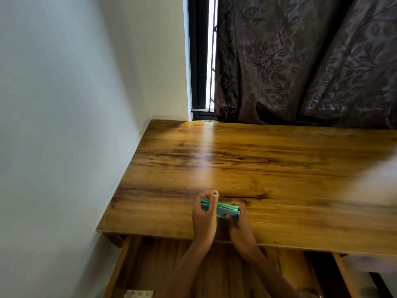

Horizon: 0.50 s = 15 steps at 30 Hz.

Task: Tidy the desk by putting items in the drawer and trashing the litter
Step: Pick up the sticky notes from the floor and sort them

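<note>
1. A wooden desk (268, 160) fills the middle of the head view, its left edge running along a pale wall (64, 125).
2. Both hands meet over the near part of the desk top, holding a small green stack (223, 208) between them; it looks like folded papers or thin packets, though blur keeps me from saying which.
3. The left hand (204, 214) grips the stack's left end, thumb laid across the top (its nail is painted green) and the other fingers curled beneath.
4. The right hand (238, 220) grips the right end, fingers wrapped over the far edge and the thumb pressed on the near face.
5. The stack sits low over the wood near the front edge; whether it touches the surface I cannot tell.
6. Below the front edge an open drawer (133, 254) is pulled out, and both forearms cross above it.
7. A pale blister-like pack (139, 294) lies at the drawer's near left corner, cut off by the frame.
8. A blurred white object (378, 181) shows at the right side of the desk, too smeared to identify.
9. Behind the desk hangs a dark curtain (300, 61) with a leaf pattern, and beside it a narrow strip of window (211, 50) shows bright.
</note>
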Motion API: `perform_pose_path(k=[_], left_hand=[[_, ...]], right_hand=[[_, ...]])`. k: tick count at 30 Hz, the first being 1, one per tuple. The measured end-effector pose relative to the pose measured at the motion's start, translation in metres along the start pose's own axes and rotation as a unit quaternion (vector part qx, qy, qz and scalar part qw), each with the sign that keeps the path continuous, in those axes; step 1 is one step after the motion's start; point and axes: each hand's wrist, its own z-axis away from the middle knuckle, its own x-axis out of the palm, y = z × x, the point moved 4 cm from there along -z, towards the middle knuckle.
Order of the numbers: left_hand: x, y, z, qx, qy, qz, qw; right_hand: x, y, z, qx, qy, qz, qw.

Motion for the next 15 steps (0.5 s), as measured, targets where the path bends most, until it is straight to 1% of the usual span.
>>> perform_pose_path(k=[3, 7, 9, 12, 15], left_hand=[[-0.001, -0.007, 0.000, -0.018, 0.005, 0.014, 1.000], [0.003, -0.009, -0.002, -0.021, 0.005, 0.020, 1.000], [0.006, -0.010, 0.001, -0.018, -0.002, 0.015, 1.000], [0.011, -0.016, 0.006, -0.035, -0.001, 0.019, 0.999], [0.014, -0.017, 0.006, -0.047, 0.000, 0.020, 0.999]], right_hand=[[0.003, -0.002, 0.004, -0.015, -0.005, -0.052, 0.998], [0.007, -0.010, 0.003, 0.005, 0.012, -0.141, 0.990], [0.006, -0.011, 0.001, 0.017, 0.046, -0.151, 0.987], [0.005, -0.007, -0.005, 0.056, 0.099, -0.175, 0.978], [0.005, -0.007, -0.008, 0.075, 0.110, -0.169, 0.977]])
